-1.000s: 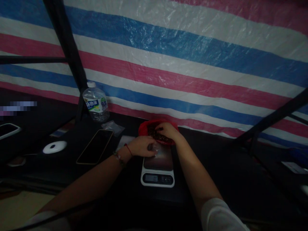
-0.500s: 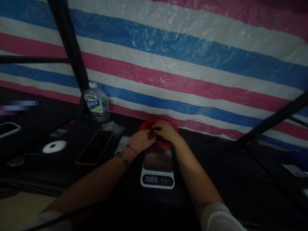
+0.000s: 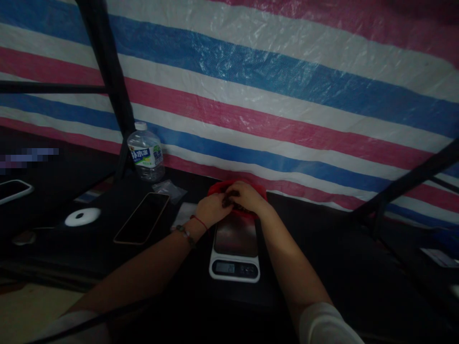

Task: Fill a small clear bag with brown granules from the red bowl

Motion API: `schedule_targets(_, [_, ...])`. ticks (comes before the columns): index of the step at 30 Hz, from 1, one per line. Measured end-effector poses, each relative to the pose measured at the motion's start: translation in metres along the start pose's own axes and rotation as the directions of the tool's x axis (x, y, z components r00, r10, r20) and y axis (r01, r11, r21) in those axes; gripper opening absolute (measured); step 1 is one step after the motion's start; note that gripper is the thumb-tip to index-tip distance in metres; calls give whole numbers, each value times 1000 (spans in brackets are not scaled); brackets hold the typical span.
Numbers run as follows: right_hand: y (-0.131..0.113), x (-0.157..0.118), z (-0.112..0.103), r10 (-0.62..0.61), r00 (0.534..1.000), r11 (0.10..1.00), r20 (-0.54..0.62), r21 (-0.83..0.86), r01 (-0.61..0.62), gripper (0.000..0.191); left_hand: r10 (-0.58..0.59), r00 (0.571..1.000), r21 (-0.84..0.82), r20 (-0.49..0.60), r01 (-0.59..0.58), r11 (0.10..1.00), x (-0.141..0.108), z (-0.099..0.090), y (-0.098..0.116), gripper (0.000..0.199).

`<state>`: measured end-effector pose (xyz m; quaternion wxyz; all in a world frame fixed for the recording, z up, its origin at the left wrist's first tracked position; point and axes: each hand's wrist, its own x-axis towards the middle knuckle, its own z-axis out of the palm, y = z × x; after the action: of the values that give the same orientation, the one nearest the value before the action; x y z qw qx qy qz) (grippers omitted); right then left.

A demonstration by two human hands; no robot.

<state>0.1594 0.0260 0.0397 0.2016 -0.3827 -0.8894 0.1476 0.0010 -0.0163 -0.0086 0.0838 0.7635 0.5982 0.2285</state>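
Observation:
Both my hands meet over a red container, which sits at the far end of a white digital kitchen scale with a lit display. My left hand, with a red cord and a beaded bracelet at its wrist, has its fingers bent around a dark brown clump. From the right, my right hand curls its fingers onto the same dark stuff. What exactly the clump is cannot be made out in the dim light. Much of the container's inside is hidden under my hands.
A dark phone, a clear plastic packet and a labelled plastic bottle are to the left on the black table. Farther left lies a white round object. A striped tarp hangs behind, with black frame bars on both sides.
My hands stay over the red container, with only small finger movements around the dark clump. The digits on the scale's display look different. The view has shifted very slightly.

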Motion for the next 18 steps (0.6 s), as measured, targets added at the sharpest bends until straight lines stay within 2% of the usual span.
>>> schedule_targets(7, [-5, 2, 4, -24, 999, 999, -29, 21, 24, 14, -15, 1000, 15, -6, 16, 1000, 1, 4, -2, 40])
schedule_targets(10, [-4, 3, 1, -56, 997, 998, -59, 34, 58, 20, -13, 1000, -1, -1, 13, 1000, 2, 4, -4, 40])
schedule_targets(13, [0, -1, -5, 5, 994, 999, -110, -38, -9, 28, -11, 1000, -30, -1, 11, 999, 1, 2, -7, 36])
schedule_targets(15, [3, -4, -7, 97, 995, 989, -1, -115, -97, 27, -31, 999, -40, -10, 30, 999, 1, -1, -9, 36])
schedule_targets(18, [8, -9, 0, 222, 951, 961, 215, -212, -176, 24, -43, 998, -58, -48, 41, 997, 0, -3, -13, 38])
